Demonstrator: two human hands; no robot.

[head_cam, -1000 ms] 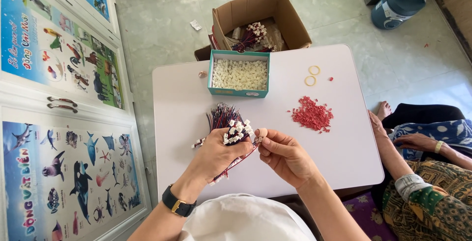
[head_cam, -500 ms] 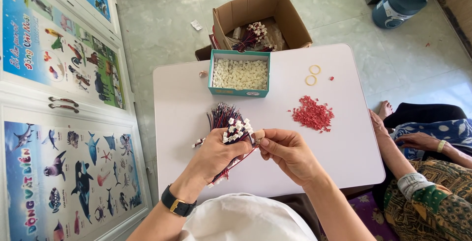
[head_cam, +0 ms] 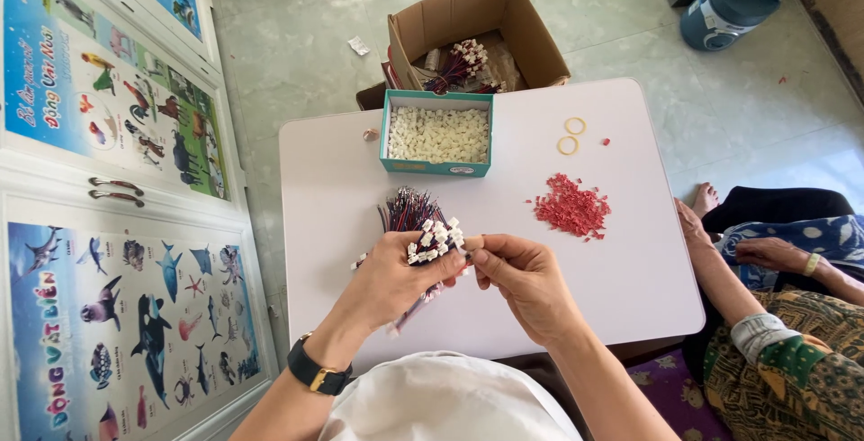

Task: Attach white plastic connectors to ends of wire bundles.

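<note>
Head view: a person seated at a white tabletop (head_cam: 342,171), both hands raised just above its near edge.
Left hand: the left hand (head_cam: 389,281), a dark watch (head_cam: 314,374) on its wrist, is closed around a bundle of thin wires (head_cam: 423,234), white plug ends bunched at the top beside the thumb.
Right hand: the right hand (head_cam: 526,281) pinches one white plug of the bundle between thumb and forefinger, fingers curled, touching the left hand's fingertips.
Bundle: sits at 6 o'clock on the tabletop, held clear of the surface; its dark wire ends fan out toward 12 o'clock.
Teal box (head_cam: 437,133): at 12 o'clock, an open tray filled with small white pieces.
Red heap (head_cam: 571,207): a loose pile of small red pieces at 3 o'clock, well apart from the hands.
Rubber bands (head_cam: 571,135): two yellow rings at 1 o'clock, just beside each other.
Cardboard box (head_cam: 477,31): on the floor beyond the tabletop's far edge, more wire bundles inside.
Second person (head_cam: 774,315): seated at 4 o'clock, one forearm against the tabletop's edge.
</note>
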